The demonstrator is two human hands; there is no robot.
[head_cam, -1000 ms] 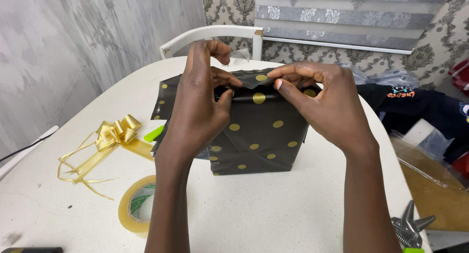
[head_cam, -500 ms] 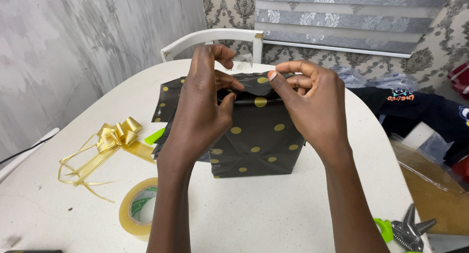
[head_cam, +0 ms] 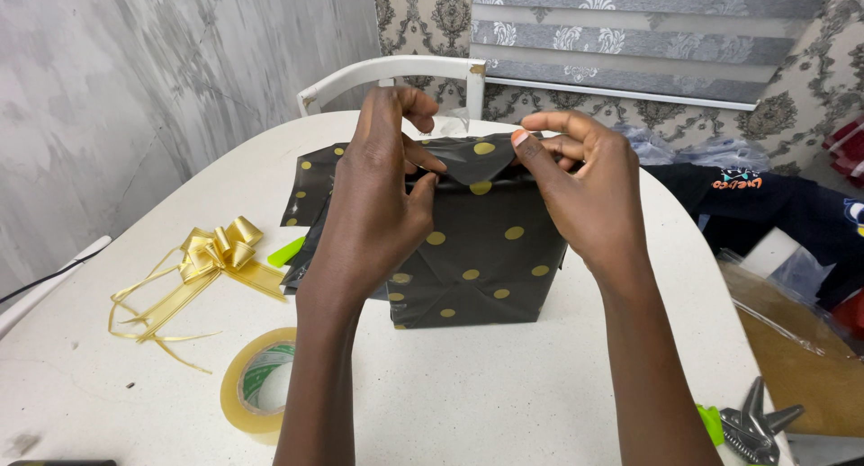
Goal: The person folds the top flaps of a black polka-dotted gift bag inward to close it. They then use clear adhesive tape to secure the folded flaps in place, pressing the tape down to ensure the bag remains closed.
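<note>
Two hands, left (head_cam: 378, 205) and right (head_cam: 585, 192), pinch the box's (head_cam: 477, 259) paper flap (head_cam: 472, 156) mid-frame; a tug could tear it.

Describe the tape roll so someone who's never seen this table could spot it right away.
On the white table, look at the near edge, left of the person's left forearm. The tape roll lies flat there, just below the gold ribbon bow. It alone is a clear yellowish ring with a green-and-white core.

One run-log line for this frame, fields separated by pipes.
left hand: pinching top flap | right hand: pinching top flap | wrapped box: upright on white table | tape roll, gold bow: left, untouched
</note>
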